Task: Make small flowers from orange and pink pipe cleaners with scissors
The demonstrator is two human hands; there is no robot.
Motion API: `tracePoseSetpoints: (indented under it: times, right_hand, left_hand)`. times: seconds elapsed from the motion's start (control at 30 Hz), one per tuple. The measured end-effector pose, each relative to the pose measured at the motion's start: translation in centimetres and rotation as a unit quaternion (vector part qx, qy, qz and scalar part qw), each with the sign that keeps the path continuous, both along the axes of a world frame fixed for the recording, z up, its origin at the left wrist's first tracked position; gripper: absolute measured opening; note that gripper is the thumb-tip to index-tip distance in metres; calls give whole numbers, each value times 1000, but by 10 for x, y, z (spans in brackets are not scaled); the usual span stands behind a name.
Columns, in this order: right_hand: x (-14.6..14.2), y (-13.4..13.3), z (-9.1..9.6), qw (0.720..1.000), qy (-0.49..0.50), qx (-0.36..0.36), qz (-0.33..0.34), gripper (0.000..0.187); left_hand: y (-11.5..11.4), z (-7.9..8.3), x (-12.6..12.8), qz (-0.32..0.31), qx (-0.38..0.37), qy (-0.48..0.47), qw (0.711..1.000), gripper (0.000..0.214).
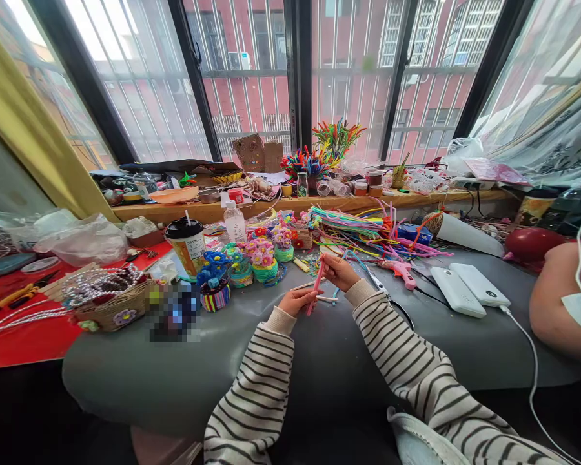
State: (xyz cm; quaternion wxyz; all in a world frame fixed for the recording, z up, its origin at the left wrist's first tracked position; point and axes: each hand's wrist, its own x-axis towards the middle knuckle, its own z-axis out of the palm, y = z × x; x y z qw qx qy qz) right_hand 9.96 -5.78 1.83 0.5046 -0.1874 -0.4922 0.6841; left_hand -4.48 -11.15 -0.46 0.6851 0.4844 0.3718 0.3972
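Observation:
Above the grey table cover (174,381), my two hands meet on a pink pipe cleaner (317,281), which slants upward between them. My left hand (296,301) pinches its lower part, and my right hand (341,272) grips its upper end with thumb and fingertips. Just behind the hands lie a few loose blue and pale pipe cleaners (337,295). Small pots with pipe-cleaner flowers stand to the left: one with pink blooms (261,258) and a striped one with blue blooms (215,294). A pink glue gun (403,272) rests to the right of my right hand.
A heap of colourful pipe cleaners (348,225) lies behind the hands. Two white power banks (458,290) sit right, with a white cable (536,368). A person's arm (561,303) rests at the right edge. Left stand a drink cup (186,248) and a basket (109,316) of silvery beads.

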Motion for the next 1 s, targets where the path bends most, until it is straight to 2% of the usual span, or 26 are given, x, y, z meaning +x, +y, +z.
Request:
tracePoseSetpoints:
  times: [0.27, 0.53, 0.73, 1.0]
  right_hand:
    - [0, -1, 2, 1000, -17, -13, -9, 22]
    - [3, 2, 3, 997, -33, -18, -62, 18]
    - [6, 2, 6, 998, -32, -20, -55, 13]
    - [4, -3, 10, 999, 15, -47, -15, 9]
  left_hand:
    - [-3, 3, 1, -1, -37, -21, 999, 29]
    - [2, -1, -1, 34, -43, -33, 998, 34]
    - [4, 0, -1, 71, -34, -33, 996, 33]
    - [0, 0, 0, 44, -37, -27, 998, 31]
